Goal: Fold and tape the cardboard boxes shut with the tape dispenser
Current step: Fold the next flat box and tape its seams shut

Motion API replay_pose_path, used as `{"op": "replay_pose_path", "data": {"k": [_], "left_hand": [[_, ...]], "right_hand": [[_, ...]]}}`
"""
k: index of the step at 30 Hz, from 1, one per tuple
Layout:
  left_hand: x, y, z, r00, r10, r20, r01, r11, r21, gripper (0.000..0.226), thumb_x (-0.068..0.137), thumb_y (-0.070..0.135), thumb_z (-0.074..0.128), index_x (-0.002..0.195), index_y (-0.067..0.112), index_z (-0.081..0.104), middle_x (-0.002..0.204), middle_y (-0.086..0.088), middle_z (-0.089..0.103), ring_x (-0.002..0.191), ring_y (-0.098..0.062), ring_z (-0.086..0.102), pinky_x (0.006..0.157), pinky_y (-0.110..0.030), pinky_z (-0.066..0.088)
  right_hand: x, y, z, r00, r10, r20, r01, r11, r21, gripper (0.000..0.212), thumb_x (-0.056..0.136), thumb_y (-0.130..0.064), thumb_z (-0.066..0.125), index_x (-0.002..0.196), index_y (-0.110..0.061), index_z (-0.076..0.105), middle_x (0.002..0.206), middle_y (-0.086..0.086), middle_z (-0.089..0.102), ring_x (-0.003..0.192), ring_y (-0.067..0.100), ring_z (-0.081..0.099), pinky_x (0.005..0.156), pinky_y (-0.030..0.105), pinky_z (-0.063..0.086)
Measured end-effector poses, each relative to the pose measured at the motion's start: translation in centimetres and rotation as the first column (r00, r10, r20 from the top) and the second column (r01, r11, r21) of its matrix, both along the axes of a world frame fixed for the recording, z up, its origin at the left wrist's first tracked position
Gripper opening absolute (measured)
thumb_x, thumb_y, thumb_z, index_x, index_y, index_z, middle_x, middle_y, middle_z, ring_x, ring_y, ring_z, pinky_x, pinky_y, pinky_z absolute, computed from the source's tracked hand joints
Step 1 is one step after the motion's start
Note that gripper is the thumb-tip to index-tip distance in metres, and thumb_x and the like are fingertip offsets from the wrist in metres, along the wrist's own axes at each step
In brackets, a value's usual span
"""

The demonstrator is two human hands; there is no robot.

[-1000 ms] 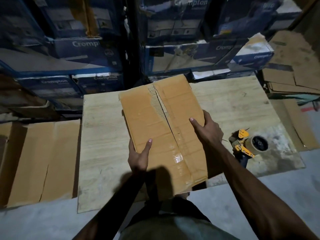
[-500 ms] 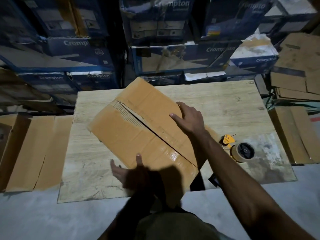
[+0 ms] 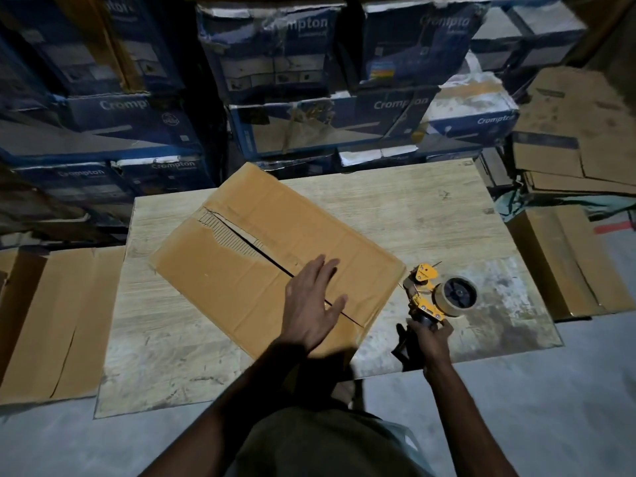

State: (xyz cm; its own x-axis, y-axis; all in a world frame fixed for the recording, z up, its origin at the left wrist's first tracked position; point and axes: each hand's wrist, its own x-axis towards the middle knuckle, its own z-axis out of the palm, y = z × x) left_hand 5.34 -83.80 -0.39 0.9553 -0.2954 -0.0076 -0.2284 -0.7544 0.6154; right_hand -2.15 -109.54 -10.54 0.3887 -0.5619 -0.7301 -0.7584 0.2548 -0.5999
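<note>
A brown cardboard box (image 3: 247, 270) lies on the wooden table (image 3: 430, 222), turned diagonally, its two top flaps folded down and meeting along a dark seam with torn edges at the far end. My left hand (image 3: 311, 304) lies flat over the near end of that seam, fingers spread. To the right of the box sits the yellow tape dispenser (image 3: 430, 297) with its roll of brown tape. My right hand (image 3: 430, 342) grips the dispenser's dark handle at the table's near edge.
Flattened cardboard (image 3: 51, 321) lies on the floor to the left of the table. More brown boxes (image 3: 568, 263) stand to the right. Stacks of blue printed cartons (image 3: 327, 125) form a wall right behind the table.
The box has been turned further and set flat on the table. My right hand left the box and took the dispenser's handle. My left hand moved from the box's near edge onto its top.
</note>
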Motion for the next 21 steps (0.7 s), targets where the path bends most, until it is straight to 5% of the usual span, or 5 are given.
{"op": "replay_pose_path", "data": {"k": [4,9,15,18,21], "left_hand": [[0.0,-0.4,-1.0,0.991,-0.117,-0.066,0.128,0.972,0.195,0.065,0.100,0.063,0.048,0.158,0.039,0.032,0.174,0.002,0.011,0.159,-0.021,0.008,0.124,-0.052,0.014],[0.0,1.1,-0.8,0.986,-0.131,-0.103,0.141,0.985,0.100,0.064,0.103,0.066,0.041,0.160,0.038,0.031,0.173,0.009,0.013,0.159,-0.012,0.006,0.126,-0.045,0.011],[0.5,3.4,1.8,0.962,-0.118,-0.248,0.077,0.983,-0.167,0.055,0.103,0.062,0.048,0.152,0.037,0.045,0.154,0.016,0.051,0.142,0.000,0.043,0.114,-0.030,0.040],[1.3,4.2,3.3,0.935,-0.087,-0.345,-0.052,0.927,-0.372,0.038,0.102,0.047,0.061,0.135,0.030,0.065,0.126,0.015,0.070,0.116,0.006,0.062,0.100,-0.025,0.051],[2.1,4.8,4.2,0.857,-0.055,-0.512,-0.225,0.855,-0.467,0.029,0.098,0.044,0.065,0.118,0.026,0.075,0.107,0.011,0.076,0.103,-0.003,0.068,0.094,-0.024,0.052]], "right_hand": [[0.4,-0.7,-1.4,0.993,0.010,0.115,-0.013,1.000,0.023,0.058,0.087,-0.013,0.079,0.133,-0.019,0.043,0.119,0.013,0.064,0.101,0.034,0.065,0.093,0.055,0.055],[1.6,-0.6,0.9,0.940,-0.151,0.305,0.070,0.963,0.261,0.007,0.092,-0.003,0.060,0.094,-0.005,0.054,0.069,0.015,0.049,0.050,0.026,0.047,0.049,0.034,0.043],[3.6,-1.3,5.8,0.860,-0.384,0.336,0.214,0.869,0.446,0.024,0.100,-0.010,0.050,0.077,-0.015,0.043,0.056,0.000,0.042,0.043,0.015,0.037,0.041,0.022,0.032],[3.9,-1.4,8.6,0.814,-0.408,0.414,0.270,0.896,0.352,0.013,0.090,-0.016,0.064,0.092,-0.012,0.052,0.065,0.002,0.050,0.049,0.017,0.046,0.041,0.022,0.039],[3.8,1.4,14.6,0.803,-0.307,0.512,0.240,0.951,0.193,0.041,0.084,-0.017,0.074,0.115,-0.013,0.048,0.071,0.003,0.055,0.058,0.020,0.051,0.043,0.024,0.045]]}}
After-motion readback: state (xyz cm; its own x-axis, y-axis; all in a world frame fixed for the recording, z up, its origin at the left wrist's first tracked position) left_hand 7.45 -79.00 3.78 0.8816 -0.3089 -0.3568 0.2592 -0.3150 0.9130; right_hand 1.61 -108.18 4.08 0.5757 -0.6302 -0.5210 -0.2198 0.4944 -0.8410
